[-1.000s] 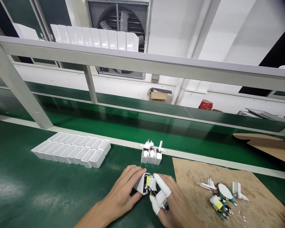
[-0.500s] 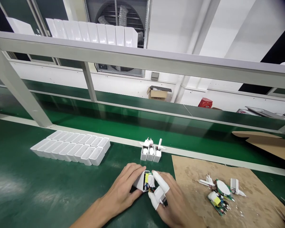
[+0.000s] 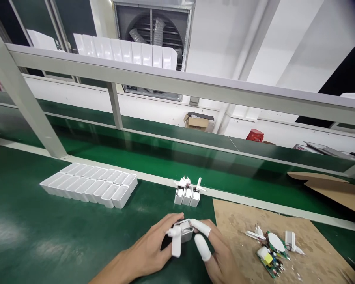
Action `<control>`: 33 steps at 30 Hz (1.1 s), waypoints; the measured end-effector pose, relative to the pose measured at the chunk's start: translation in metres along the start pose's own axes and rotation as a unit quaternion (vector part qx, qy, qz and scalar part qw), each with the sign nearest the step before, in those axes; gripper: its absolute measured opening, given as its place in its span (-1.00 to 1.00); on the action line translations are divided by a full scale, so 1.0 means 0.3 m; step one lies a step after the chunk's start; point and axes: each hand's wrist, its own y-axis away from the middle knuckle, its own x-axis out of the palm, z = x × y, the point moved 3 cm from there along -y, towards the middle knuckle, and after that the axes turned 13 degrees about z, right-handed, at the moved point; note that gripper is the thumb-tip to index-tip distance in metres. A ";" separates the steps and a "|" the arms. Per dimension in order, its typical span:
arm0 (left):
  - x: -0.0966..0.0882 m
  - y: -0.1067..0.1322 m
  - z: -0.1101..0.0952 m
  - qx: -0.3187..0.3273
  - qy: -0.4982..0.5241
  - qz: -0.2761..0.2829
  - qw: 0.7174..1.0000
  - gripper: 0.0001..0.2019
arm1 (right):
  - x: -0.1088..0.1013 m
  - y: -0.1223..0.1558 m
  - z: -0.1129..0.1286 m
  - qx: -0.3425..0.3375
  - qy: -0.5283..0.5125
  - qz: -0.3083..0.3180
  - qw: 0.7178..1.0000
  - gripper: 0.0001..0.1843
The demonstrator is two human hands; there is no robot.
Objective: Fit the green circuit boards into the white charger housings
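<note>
My left hand [image 3: 154, 248] grips a small white plastic charger case [image 3: 187, 236], its open top facing up and a pale part showing inside. A white end cap with plug pins [image 3: 176, 241] hangs over the case's left side, by my left thumb. White finger cots cover the index finger and thumb of my right hand [image 3: 214, 248]. Its index fingertip touches the case's upper right rim, while the thumb is apart from the case. Just beyond stand three white cases [image 3: 187, 196] with parts inside and plug caps on top.
Rows of white cases [image 3: 90, 187] stand on the green table at left. On a cardboard sheet [image 3: 233, 236] at right lie circuit boards [image 3: 270, 262] with wired plug caps. A grey rail [image 3: 165, 77] crosses above the green conveyor belt [image 3: 154, 157].
The circuit board has gone down into the case, which now faces up. The plug cap moved from my right hand to the case's left side. My right thumb has come away.
</note>
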 end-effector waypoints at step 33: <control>-0.020 0.002 0.035 -0.056 0.036 -0.100 0.993 -0.07 | 0.062 0.026 -0.047 -0.020 0.029 0.054 0.998 -0.47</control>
